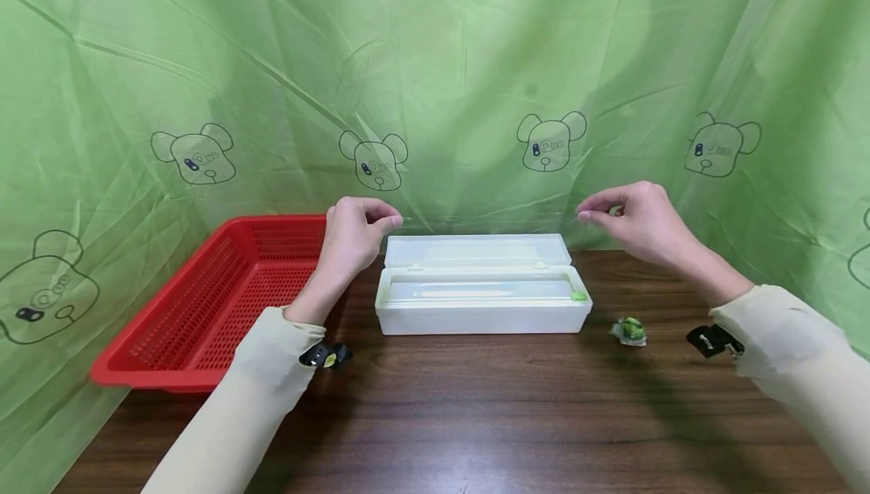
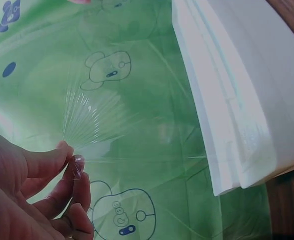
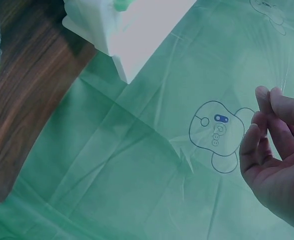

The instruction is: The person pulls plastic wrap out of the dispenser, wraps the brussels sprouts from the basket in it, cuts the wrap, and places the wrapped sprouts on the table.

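A dark wooden tabletop (image 1: 462, 418) forms the foreground. Nearest on it, below the fingers of the right hand (image 1: 639, 214), lies a small green item (image 1: 632, 330) in clear wrapping. Between and below the two sets of fingers stands a white dispenser box (image 1: 482, 320), its lid (image 1: 476, 250) swung open on the far side; a green slider (image 1: 578, 296) is seated at the end nearer the right fingers. A red basket (image 1: 163, 381) is placed below and to the left of the fingers of the left hand (image 1: 350, 233). Both hands are raised well apart, thumb and fingertips of each closed together. Clear film (image 2: 89, 117) is pinched by the left fingers, fanning out in creases, and is spanned to the right fingers, where fainter creases converge. Whether it is joined to the box cannot be told. The step in hand is judged to be the holding of the sheet taut; even tension and level corners seem called for next. Behind the fingers hangs a green curtain (image 1: 462, 63).
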{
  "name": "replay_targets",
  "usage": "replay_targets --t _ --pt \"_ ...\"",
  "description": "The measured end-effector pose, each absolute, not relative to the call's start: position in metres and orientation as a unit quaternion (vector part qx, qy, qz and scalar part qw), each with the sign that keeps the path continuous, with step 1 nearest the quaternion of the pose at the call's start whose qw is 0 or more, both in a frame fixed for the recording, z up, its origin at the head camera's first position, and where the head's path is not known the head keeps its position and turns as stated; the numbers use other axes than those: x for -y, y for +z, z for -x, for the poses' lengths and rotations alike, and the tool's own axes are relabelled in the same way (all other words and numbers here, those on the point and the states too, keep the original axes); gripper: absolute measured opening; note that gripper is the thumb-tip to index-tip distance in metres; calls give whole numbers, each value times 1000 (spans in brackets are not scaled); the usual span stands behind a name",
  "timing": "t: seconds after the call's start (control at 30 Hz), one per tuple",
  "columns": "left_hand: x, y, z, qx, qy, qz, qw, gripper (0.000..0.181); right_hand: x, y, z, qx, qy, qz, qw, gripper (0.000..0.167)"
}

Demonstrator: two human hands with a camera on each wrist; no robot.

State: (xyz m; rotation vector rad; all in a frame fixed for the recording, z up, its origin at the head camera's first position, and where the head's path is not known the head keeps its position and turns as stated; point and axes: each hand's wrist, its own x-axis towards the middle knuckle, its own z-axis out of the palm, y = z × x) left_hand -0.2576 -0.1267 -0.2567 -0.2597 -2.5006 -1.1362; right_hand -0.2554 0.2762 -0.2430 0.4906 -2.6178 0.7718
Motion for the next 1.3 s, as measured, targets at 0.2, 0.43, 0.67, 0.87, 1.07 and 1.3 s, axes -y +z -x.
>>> replay_targets --t 0.2,0.43,0.67,0.87,1.07,1.3 --pt "127 -249 259 888 -407 93 192 8 -277 -236 255 929 269 -172 190 9" --pt "127 -239 260 885 -417 91 187 8 -277 -228 254 926 271 -171 200 10" --pt "129 -229 259 885 -417 92 185 8 -276 -220 252 926 271 -165 204 12" --pt "131 -221 259 883 -417 99 191 8 -276 -213 251 926 275 -160 204 14" --pt "131 -214 258 883 -412 106 197 8 -277 -206 250 925 276 -158 208 16" --pt "132 -206 255 880 -411 117 209 9 -277 -199 250 922 274 -163 219 17"
